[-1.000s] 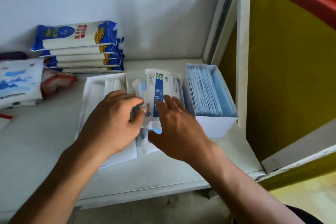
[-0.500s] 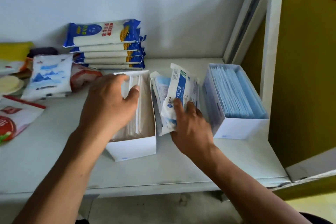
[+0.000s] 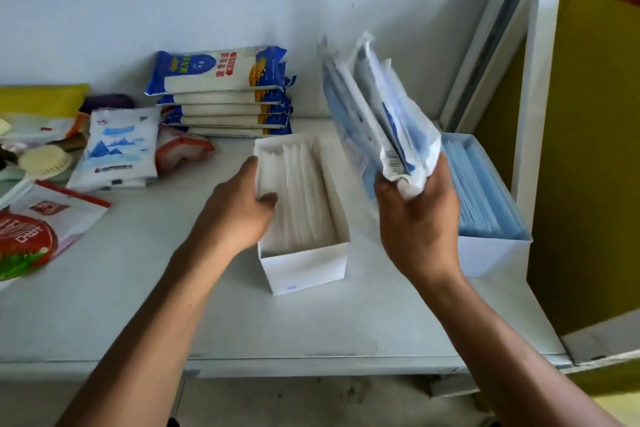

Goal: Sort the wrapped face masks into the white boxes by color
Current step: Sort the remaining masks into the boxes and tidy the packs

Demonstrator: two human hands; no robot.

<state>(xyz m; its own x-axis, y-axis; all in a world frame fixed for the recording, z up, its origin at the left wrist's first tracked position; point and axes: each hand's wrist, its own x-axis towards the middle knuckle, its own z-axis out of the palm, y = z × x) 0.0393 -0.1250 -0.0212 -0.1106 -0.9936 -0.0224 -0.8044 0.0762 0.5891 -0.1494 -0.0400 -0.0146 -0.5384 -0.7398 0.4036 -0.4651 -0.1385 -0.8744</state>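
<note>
Right hand, head view: clenched on a fanned bundle of wrapped masks above the shelf, unsorted; left hand gripping the near box of white masks; far box holds blue.
</note>
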